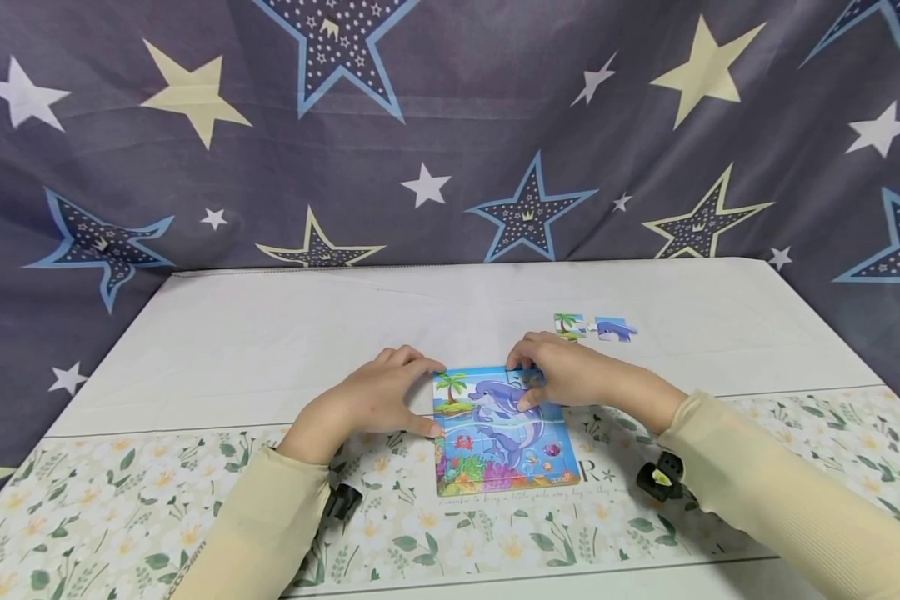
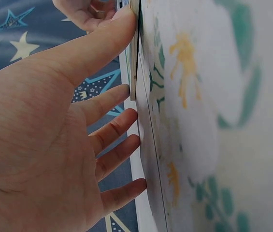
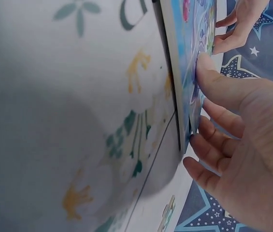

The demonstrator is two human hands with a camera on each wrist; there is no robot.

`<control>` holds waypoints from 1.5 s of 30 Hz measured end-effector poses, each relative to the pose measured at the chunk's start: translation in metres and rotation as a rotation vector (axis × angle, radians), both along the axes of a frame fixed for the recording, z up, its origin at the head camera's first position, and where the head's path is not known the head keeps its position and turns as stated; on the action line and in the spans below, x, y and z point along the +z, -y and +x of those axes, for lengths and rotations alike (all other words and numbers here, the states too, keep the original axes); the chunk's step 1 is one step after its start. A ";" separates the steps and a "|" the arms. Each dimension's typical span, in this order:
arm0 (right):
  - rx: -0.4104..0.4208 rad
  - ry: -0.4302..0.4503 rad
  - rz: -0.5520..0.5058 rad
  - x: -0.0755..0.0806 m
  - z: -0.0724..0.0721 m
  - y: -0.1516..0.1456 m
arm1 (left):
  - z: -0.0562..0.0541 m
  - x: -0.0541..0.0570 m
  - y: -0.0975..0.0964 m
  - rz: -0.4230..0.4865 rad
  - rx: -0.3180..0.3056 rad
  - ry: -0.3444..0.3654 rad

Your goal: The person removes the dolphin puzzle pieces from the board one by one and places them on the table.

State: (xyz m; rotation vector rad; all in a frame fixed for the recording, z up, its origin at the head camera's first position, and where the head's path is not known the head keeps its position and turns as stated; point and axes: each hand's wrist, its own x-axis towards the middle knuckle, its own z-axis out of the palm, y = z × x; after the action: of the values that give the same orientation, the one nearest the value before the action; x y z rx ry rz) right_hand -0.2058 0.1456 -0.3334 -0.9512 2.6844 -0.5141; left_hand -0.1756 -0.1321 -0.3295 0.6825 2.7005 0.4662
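Observation:
A square dolphin jigsaw puzzle lies flat on the table in the head view, its picture mostly filled in. My left hand is at its left side, thumb on the left edge and index fingertip at the upper left corner. The left wrist view shows the fingers of that hand fairly straight. Over the upper right corner, my right hand pinches a puzzle piece between thumb and fingers, partly hidden by them. In the right wrist view this piece stands tilted at the puzzle's edge.
Two loose puzzle pieces lie beyond the right hand, one with a palm tree and one with a dolphin. A floral cloth covers the table's front part. Behind the table hangs a star-patterned curtain.

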 end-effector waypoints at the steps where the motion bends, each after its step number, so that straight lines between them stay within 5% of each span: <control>1: -0.003 0.000 0.000 0.000 0.000 0.000 | 0.000 0.000 0.000 0.000 -0.001 0.000; 27: 0.006 0.107 -0.226 0.010 -0.001 -0.018 | -0.002 -0.003 0.001 0.014 -0.025 -0.020; 45: -0.120 0.061 -0.301 0.019 0.001 -0.062 | -0.002 -0.002 0.002 0.017 -0.024 -0.013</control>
State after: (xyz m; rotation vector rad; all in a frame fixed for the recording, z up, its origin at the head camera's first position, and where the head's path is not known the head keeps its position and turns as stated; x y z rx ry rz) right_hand -0.2045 0.2073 -0.3145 -0.8323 2.6674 -0.9780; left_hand -0.1773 -0.1341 -0.3316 0.7246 2.6997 0.4813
